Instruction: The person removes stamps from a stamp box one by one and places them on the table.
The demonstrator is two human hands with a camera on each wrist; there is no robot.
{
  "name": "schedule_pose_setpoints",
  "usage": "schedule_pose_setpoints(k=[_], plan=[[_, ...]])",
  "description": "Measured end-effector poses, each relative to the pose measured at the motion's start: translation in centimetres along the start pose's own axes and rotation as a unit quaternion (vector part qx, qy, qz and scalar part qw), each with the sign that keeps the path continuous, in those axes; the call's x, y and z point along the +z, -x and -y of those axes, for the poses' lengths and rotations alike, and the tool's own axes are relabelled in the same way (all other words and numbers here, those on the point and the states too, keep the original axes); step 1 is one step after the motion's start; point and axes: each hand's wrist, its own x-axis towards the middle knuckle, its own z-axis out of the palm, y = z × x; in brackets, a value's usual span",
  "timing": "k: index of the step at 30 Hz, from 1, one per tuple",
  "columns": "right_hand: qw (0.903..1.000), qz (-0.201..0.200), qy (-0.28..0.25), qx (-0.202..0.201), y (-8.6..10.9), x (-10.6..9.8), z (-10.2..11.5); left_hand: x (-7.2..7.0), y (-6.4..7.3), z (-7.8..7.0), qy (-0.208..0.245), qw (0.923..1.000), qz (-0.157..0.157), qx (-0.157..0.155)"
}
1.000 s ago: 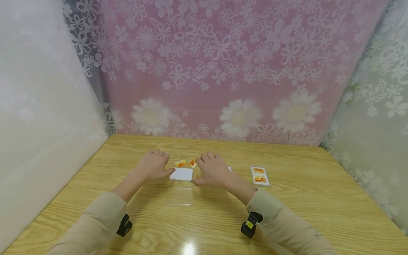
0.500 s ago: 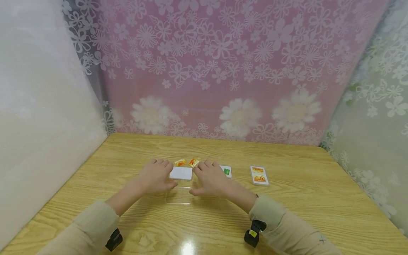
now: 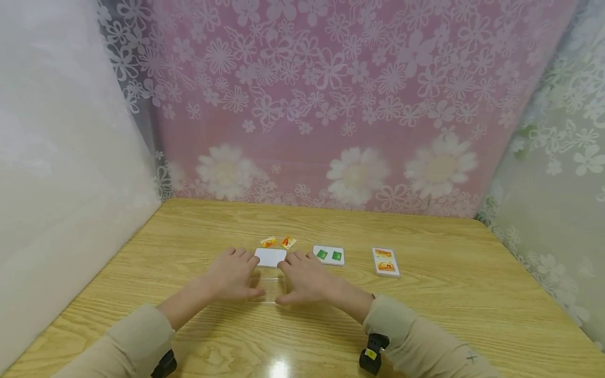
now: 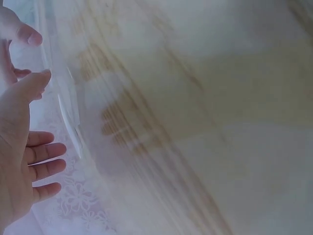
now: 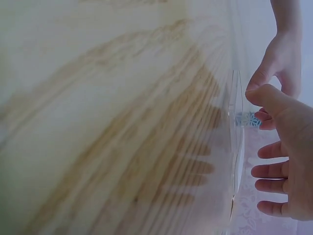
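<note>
In the head view a thin, clear plastic rectangle (image 3: 271,290) lies on the table, partly hidden by both hands. My left hand (image 3: 235,276) is at its left side, with the thumb stretched inward over it. Mirroring it, my right hand (image 3: 306,279) is at the right side, its thumb also pointing inward. Both hands have loose, spread fingers and grip nothing; whether the thumbs touch the plastic I cannot tell. Just beyond lies a white rectangular card (image 3: 271,257), flanked by the fingertips of both hands. The wrist views show the left hand (image 4: 17,132) and right hand (image 5: 293,147) with relaxed fingers.
Two small yellow-and-red picture pieces (image 3: 288,242) lie behind the white card. To the right are a white card with two green squares (image 3: 329,255) and an upright card with orange pictures (image 3: 386,262). Curtains border the wooden table (image 3: 449,315).
Both hands have moved toward the person, from beside the white card to the clear plastic rectangle. The card with green squares, earlier mostly behind the right hand, is now uncovered.
</note>
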Motion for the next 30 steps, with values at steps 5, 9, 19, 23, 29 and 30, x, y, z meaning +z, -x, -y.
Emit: schedule_pose_setpoints(k=[5,9,19,23,29,30], plan=[[0.9998,0.018,-0.006,-0.002,-0.2,0.4,0.3,0.6,0.2,-0.1,0.012,0.9998,0.018,0.001],[0.9996,0.029,-0.001,0.001,-0.3,0.6,0.4,1.0,0.3,-0.2,0.023,0.9992,0.031,0.001],[0.9995,0.03,0.011,-0.008,-0.4,0.8,0.3,1.5,0.5,-0.2,0.037,0.9981,0.046,0.015],[0.9995,0.03,0.004,-0.014,-0.5,1.0,0.2,1.6,0.5,-0.3,0.033,0.9981,0.047,0.023],[0.9993,0.032,-0.003,-0.022,-0.5,1.0,0.1,1.4,0.4,-0.3,0.035,0.9978,0.044,0.034],[0.9992,0.031,-0.003,-0.023,-0.5,1.0,0.1,1.4,0.3,-0.3,0.035,0.9978,0.044,0.035]])
